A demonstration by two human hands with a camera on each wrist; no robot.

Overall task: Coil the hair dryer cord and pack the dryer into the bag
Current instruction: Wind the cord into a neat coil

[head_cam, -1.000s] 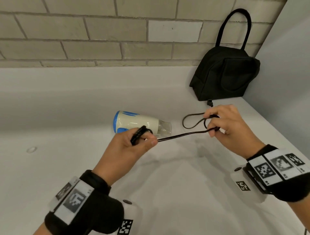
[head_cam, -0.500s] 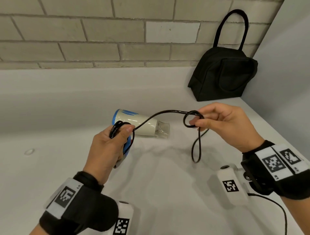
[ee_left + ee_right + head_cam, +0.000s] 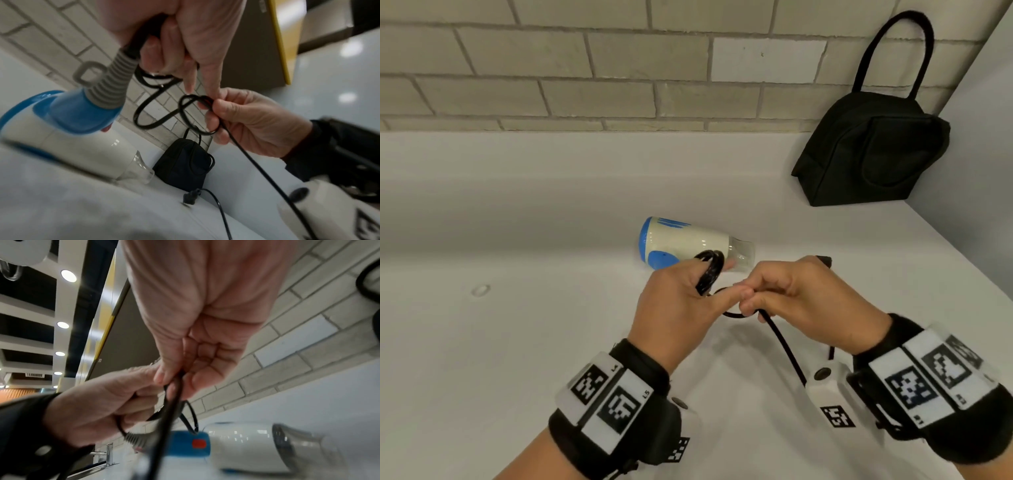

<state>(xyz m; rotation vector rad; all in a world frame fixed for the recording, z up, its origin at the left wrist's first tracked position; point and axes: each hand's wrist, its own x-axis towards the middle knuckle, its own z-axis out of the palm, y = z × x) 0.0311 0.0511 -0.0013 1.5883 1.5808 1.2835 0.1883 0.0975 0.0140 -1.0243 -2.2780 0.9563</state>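
Observation:
A white and blue hair dryer (image 3: 681,245) lies on the white counter (image 3: 551,342). My left hand (image 3: 717,281) grips several black cord coils (image 3: 710,272) just in front of it. In the left wrist view the fingers (image 3: 164,53) hold the cord by the grey strain relief (image 3: 115,81). My right hand (image 3: 750,301) pinches a cord loop (image 3: 189,113) against the left thumb. The slack cord (image 3: 780,339) hangs down from it, and the plug (image 3: 191,197) lies on the counter. The black bag (image 3: 869,150) stands shut in the back right corner.
A brick wall (image 3: 619,68) backs the counter and a plain side wall (image 3: 983,154) closes the right. A small round fitting (image 3: 480,290) sits in the counter at left. A tap (image 3: 109,454) shows in the right wrist view.
The hands were apart with the cord arching between them. The right hand has come left with its loop and now meets the left thumb.

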